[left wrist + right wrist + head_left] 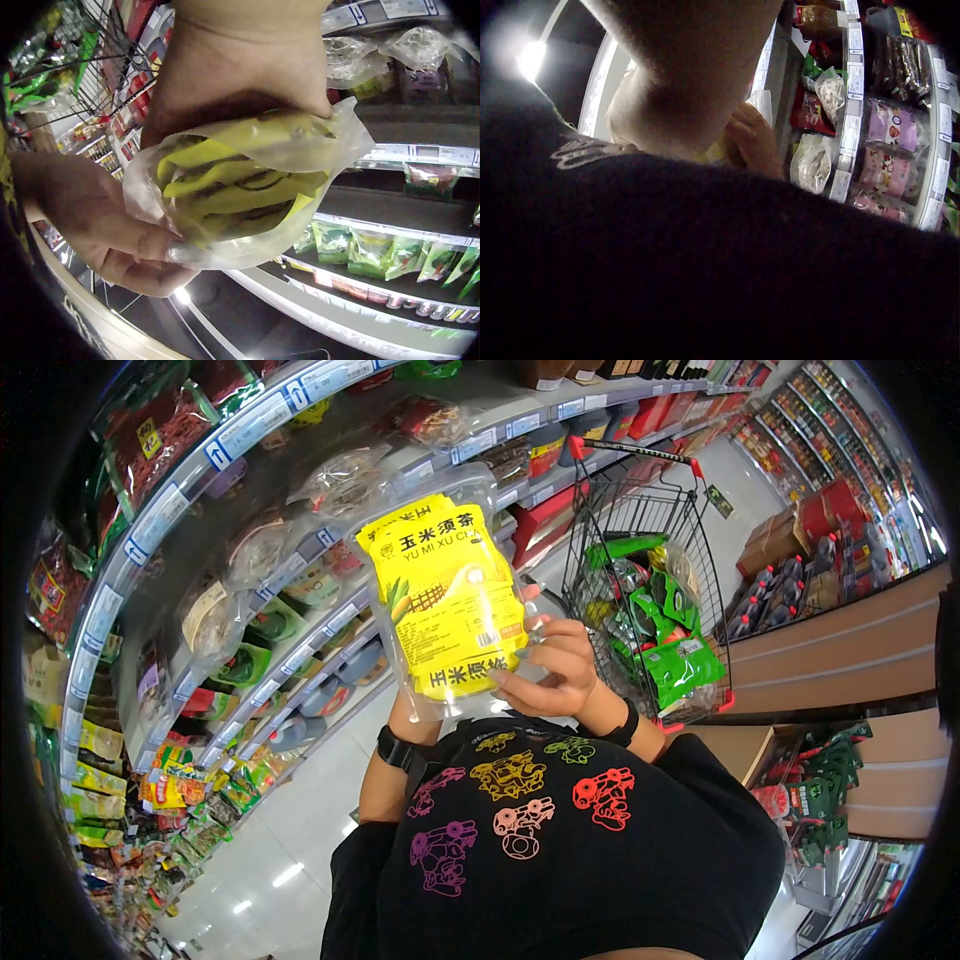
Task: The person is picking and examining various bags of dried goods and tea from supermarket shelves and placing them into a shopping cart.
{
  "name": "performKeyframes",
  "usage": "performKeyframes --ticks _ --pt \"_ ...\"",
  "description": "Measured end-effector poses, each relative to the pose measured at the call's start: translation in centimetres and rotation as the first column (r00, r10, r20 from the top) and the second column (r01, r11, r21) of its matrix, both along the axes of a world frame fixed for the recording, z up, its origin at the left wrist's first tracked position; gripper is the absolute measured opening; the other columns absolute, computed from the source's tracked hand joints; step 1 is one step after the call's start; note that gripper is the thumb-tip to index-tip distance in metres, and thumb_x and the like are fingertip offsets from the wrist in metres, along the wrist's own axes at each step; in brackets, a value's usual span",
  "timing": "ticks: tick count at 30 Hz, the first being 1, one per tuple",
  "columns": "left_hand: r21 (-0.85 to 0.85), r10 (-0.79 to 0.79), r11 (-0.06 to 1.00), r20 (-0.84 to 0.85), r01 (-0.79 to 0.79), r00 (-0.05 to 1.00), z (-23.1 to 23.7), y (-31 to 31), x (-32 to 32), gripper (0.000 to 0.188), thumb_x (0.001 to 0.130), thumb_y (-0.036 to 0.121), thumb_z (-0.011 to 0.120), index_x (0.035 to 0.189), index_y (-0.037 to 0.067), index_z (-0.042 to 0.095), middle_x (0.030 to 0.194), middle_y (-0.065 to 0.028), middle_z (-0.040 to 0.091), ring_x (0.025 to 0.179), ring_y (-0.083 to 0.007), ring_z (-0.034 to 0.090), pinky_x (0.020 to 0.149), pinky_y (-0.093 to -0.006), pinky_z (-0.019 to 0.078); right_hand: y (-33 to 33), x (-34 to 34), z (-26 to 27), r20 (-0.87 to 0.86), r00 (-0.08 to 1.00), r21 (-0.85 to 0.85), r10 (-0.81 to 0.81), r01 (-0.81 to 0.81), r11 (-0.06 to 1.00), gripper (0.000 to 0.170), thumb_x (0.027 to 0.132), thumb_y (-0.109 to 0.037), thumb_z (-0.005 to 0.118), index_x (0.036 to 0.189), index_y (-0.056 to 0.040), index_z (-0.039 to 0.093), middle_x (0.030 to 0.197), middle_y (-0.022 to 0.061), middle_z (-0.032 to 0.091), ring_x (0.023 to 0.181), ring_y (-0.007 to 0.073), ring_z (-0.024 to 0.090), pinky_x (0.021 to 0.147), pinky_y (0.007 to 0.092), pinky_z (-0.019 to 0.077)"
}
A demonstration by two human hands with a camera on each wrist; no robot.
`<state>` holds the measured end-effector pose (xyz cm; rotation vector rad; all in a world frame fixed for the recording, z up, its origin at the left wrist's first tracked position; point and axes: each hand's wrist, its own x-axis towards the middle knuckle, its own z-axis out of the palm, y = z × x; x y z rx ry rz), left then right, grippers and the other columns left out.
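Note:
A clear plastic bag of yellow corn silk tea packets (450, 595) is held up before my chest, its printed front facing me. My right hand (560, 670) pinches its lower right edge, thumb on the front and fingers curled at the side. My left hand (240, 90) holds the bag from behind; the bag hides most of its fingers. In the left wrist view, the bag's end (247, 184) shows stacked yellow packets, and the right hand (105, 225) grips a corner. Dark sleeve and forearm block most of the right wrist view.
Shelves (270, 420) of bagged dried foods with price labels curve along my left. A wire shopping cart (640, 480) stands ahead to the right, carrying several green packages (685, 670). Cartons (800, 535) and dark bottles (785, 585) are stacked beyond it.

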<state>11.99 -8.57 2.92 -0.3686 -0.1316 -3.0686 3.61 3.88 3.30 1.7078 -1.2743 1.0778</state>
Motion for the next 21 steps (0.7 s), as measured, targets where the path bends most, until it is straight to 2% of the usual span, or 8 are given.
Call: performKeyframes --ticks 1,4,5,8,9,12,15,21 --pt "0.022 -0.015 1.0 0.006 0.015 1.0 -0.2 0.0 -0.1 0.078 0.075 0.062 0.038 0.132 0.013 0.023 0.131 -0.0261 0.025 0.115 -0.045 0.032 0.095 -0.0489 0.0317 0.2 0.0 0.0 0.008 1.0 0.021 0.003 -0.003 1.0 0.028 0.056 -0.016 0.071 0.083 -0.0171 0.064 0.089 0.0015 0.046 0.079 0.0195 0.045 0.07 0.0324 0.0411" --pt "-0.234 0.098 0.971 0.182 -0.054 0.978 -0.6 -0.1 -0.3 0.077 0.074 0.062 0.04 0.133 0.014 0.023 0.132 -0.0245 0.024 0.117 -0.046 0.029 0.096 -0.05 0.0295 0.3 -0.3 -0.2 0.01 1.0 0.03 0.023 -0.024 0.999 0.028 0.056 -0.017 0.068 0.085 -0.0155 0.064 0.09 0.0021 0.048 0.078 0.0201 0.045 0.071 0.0342 0.0396" --pt "0.037 0.01 0.999 -0.026 -0.009 1.0 -0.9 -0.3 -0.5 0.073 0.078 0.06 0.035 0.132 0.011 0.025 0.131 -0.0263 0.024 0.117 -0.0445 0.03 0.096 -0.0489 0.0293 0.2 -0.3 -0.3 0.021 0.999 0.044 0.028 -0.029 0.999 0.029 0.056 -0.018 0.068 0.085 -0.0159 0.064 0.09 0.0018 0.048 0.078 0.02 0.045 0.071 0.0345 0.0392" --pt "-0.165 0.059 0.985 0.021 -0.055 0.998 -1.3 -0.7 -0.5 0.074 0.077 0.06 0.036 0.131 0.011 0.026 0.129 -0.0268 0.027 0.117 -0.043 0.03 0.096 -0.0506 0.0287 -0.1 -0.4 -0.2 0.028 0.999 0.081 0.026 -0.028 0.996 0.029 0.056 -0.02 0.068 0.085 -0.0165 0.064 0.09 0.0011 0.048 0.078 0.019 0.044 0.073 0.0349 0.0384" --pt "-0.111 0.039 0.993 0.068 -0.031 0.997 -1.5 -0.8 -0.5 0.074 0.077 0.06 0.038 0.131 0.01 0.027 0.128 -0.0248 0.031 0.117 -0.0434 0.031 0.094 -0.0523 0.0307 -0.2 -0.4 -0.3 0.026 0.999 0.093 0.022 -0.025 0.995 0.03 0.056 -0.021 0.068 0.086 -0.0164 0.064 0.09 0.0011 0.049 0.078 0.0188 0.044 0.073 0.0347 0.0384" --pt "-0.032 0.071 0.997 0.016 -0.071 0.997 -1.1 -1.1 -0.2 0.079 0.074 0.06 0.043 0.13 0.006 0.027 0.127 -0.0253 0.031 0.116 -0.0466 0.03 0.094 -0.0536 0.0304 -0.3 -0.1 -0.2 0.016 1.0 0.137 0.027 -0.029 0.99 0.032 0.055 -0.021 0.067 0.087 -0.0159 0.064 0.091 0.0011 0.049 0.079 0.0179 0.044 0.073 0.0346 0.0378" --pt "-0.102 0.166 0.982 0.039 -0.161 0.985 -0.9 -1.5 -0.1 0.079 0.074 0.059 0.044 0.128 0.004 0.028 0.123 -0.0235 0.036 0.113 -0.0447 0.034 0.09 -0.0535 0.0355 -1.0 0.0 0.0 0.012 0.999 0.134 0.043 -0.044 0.99 0.033 0.055 -0.021 0.067 0.087 -0.0155 0.064 0.092 0.0013 0.049 0.081 0.0177 0.043 0.072 0.0345 0.0377" --pt "-0.112 0.173 0.979 0.033 -0.168 0.984 0.0 -2.3 1.3 0.077 0.075 0.057 0.042 0.128 0.003 0.027 0.122 -0.024 0.037 0.112 -0.0454 0.035 0.089 -0.0529 0.0364 -2.2 0.5 0.2 -0.073 0.996 0.11 0.054 -0.046 0.993 0.036 0.053 -0.026 0.065 0.087 -0.0151 0.065 0.091 0.0036 0.049 0.077 0.0192 0.045 0.071 0.0347 0.0373"
